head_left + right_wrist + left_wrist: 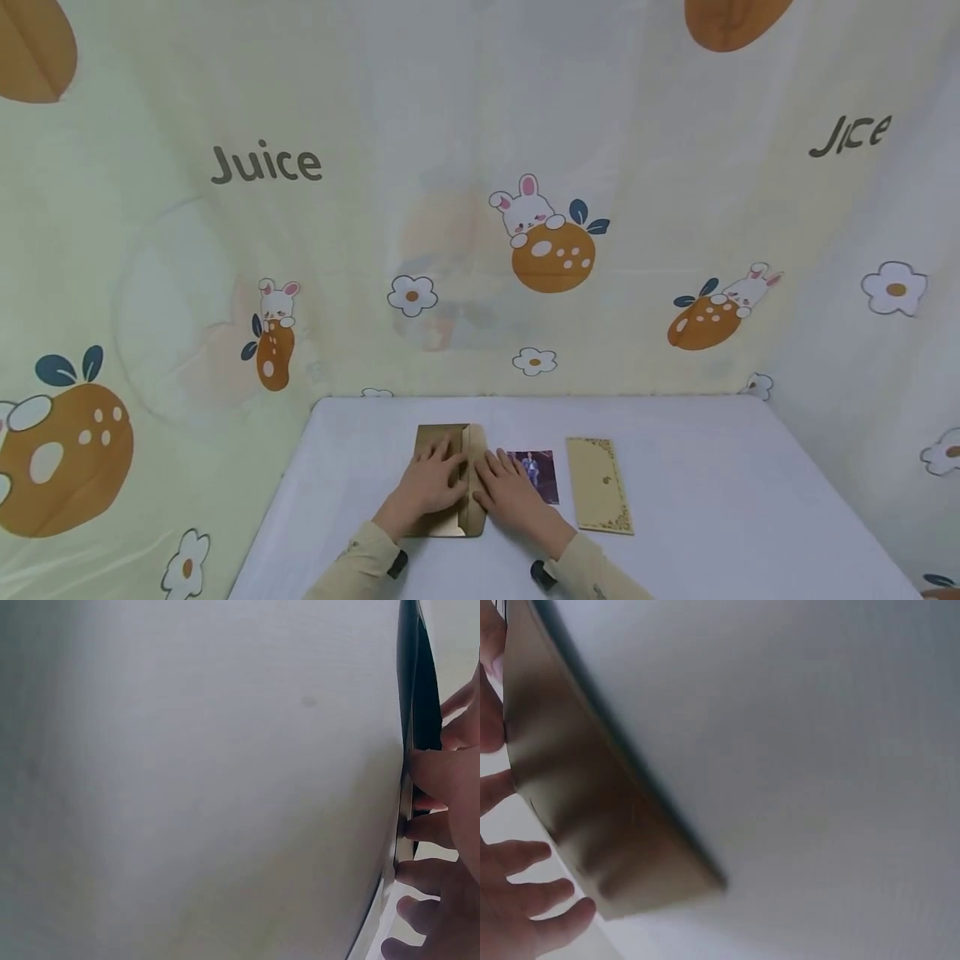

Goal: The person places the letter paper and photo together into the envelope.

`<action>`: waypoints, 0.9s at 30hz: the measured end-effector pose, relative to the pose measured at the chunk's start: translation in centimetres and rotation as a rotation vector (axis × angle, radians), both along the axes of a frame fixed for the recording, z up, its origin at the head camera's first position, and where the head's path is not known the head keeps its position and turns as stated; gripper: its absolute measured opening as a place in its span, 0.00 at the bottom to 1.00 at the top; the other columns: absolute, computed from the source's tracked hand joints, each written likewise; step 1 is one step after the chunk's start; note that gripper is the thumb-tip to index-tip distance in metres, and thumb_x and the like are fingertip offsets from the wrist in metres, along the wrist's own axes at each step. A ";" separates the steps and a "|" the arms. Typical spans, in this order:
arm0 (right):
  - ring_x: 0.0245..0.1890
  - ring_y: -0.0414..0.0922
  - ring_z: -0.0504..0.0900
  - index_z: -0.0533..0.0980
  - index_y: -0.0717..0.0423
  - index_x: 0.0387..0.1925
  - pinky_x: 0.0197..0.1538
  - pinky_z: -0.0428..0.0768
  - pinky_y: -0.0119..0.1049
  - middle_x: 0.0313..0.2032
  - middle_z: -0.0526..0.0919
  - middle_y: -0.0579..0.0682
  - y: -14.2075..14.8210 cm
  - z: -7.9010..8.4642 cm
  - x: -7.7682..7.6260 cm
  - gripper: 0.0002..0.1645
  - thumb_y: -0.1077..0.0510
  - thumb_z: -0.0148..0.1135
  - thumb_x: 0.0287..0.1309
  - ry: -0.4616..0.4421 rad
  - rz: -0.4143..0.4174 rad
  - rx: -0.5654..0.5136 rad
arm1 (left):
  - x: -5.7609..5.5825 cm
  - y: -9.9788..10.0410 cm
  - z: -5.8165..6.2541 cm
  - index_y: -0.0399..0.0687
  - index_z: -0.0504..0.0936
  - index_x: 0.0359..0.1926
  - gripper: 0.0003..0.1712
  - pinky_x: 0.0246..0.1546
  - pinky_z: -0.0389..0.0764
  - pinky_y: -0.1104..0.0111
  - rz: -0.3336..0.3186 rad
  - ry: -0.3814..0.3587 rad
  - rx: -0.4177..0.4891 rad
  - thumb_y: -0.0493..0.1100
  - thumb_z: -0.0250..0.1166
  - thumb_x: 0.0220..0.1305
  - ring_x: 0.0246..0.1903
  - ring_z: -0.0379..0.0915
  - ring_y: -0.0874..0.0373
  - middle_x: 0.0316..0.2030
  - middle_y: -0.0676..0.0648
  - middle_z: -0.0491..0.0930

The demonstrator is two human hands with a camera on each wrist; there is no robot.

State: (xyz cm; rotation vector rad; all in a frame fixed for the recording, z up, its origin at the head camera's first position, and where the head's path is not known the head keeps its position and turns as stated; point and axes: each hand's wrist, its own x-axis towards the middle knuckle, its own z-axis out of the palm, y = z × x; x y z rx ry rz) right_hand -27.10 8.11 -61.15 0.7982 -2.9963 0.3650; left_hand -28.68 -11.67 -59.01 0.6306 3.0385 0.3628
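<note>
A gold envelope point(442, 527) lies on the white tabletop, its flap point(476, 440) folded out to the right. My left hand point(429, 485) rests on the envelope's body with the fingers spread. With extended fingers, my right hand point(516, 497) touches the flap's right side. Part of a dark photo point(546, 477) showing a figure shows beside the right hand; its left part is covered. In the left wrist view the envelope point(607, 802) appears tilted under fingertips. The right wrist view catches my right fingers point(427, 876) against the envelope's thin edge.
To the right of the photo lies a pale gold card point(597, 485) with ornate corners. White cloth covers the table point(712, 500). A printed curtain point(450, 125) with rabbits and oranges hangs behind and on both sides.
</note>
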 end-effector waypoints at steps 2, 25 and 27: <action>0.76 0.62 0.59 0.66 0.56 0.72 0.74 0.57 0.61 0.74 0.64 0.61 0.0 0.0 -0.2 0.34 0.44 0.53 0.73 0.004 0.000 0.009 | -0.3 -0.4 0.2 0.56 0.74 0.67 0.30 0.60 0.70 0.35 -0.010 -0.003 -0.013 0.58 0.59 0.67 0.71 0.58 0.30 0.74 0.35 0.60; 0.75 0.63 0.60 0.66 0.57 0.72 0.73 0.58 0.64 0.73 0.65 0.61 0.4 0.2 -0.2 0.36 0.42 0.54 0.72 -0.013 0.006 -0.019 | -2.0 -4.2 1.8 0.59 0.57 0.75 0.62 0.62 0.75 0.48 -0.221 -0.206 -0.012 0.79 0.70 0.45 0.72 0.62 0.40 0.78 0.35 0.51; 0.75 0.63 0.60 0.66 0.57 0.72 0.73 0.58 0.64 0.73 0.65 0.61 0.4 0.2 -0.2 0.35 0.42 0.54 0.72 -0.013 0.005 -0.019 | -2.1 -4.4 1.7 0.59 0.57 0.75 0.63 0.61 0.76 0.49 -0.219 -0.192 -0.013 0.80 0.69 0.43 0.71 0.64 0.41 0.77 0.35 0.52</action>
